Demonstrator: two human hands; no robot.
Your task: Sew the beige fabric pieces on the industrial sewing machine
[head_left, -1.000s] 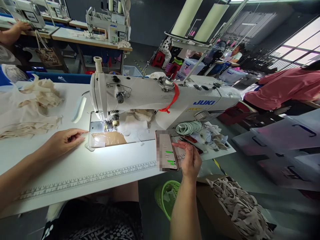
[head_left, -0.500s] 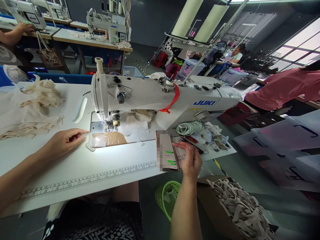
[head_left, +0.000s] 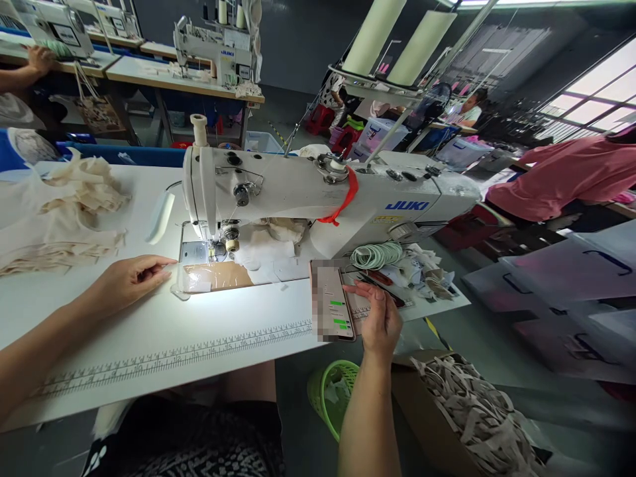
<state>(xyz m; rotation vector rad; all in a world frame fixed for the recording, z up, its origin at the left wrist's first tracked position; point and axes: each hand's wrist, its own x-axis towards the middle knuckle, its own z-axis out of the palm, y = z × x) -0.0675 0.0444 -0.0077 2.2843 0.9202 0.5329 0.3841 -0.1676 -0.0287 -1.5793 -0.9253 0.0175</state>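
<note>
Phone (head_left: 335, 301): slim, pinkish edge, lit pale screen facing up with green message bars; left part of the screen pixelated.
Phone, place: flat on the white desk (head_left: 248, 318), right of the sewing area, lower end at the front edge.
Phone, long axis: runs from the front edge inward to the machine base, far end leaning slightly left.
Printed ruler scale (head_left: 193, 356): along the desk front, running up to the phone.
Right hand (head_left: 380, 321): fingers loosely extended, apart from the thumb, tips at the phone's right edge; contact cannot be told.
Left hand (head_left: 132, 277): on the desk, thumb and forefinger close together beside the tan piece (head_left: 228, 275); whether they pinch anything cannot be told.
Right of phone: red-handled tool (head_left: 379, 277), pale green coil (head_left: 376, 254), heap of scraps (head_left: 427, 273), partly behind the hand.
Sewing machine (head_left: 293, 189): white, red ribbon tied on, just behind the phone.
Cream fabric (head_left: 54, 238): piled at far left.
Beyond: thread cones (head_left: 375, 36) on a stand; a person in pink (head_left: 581, 172); second sewing machine (head_left: 218, 56).
</note>
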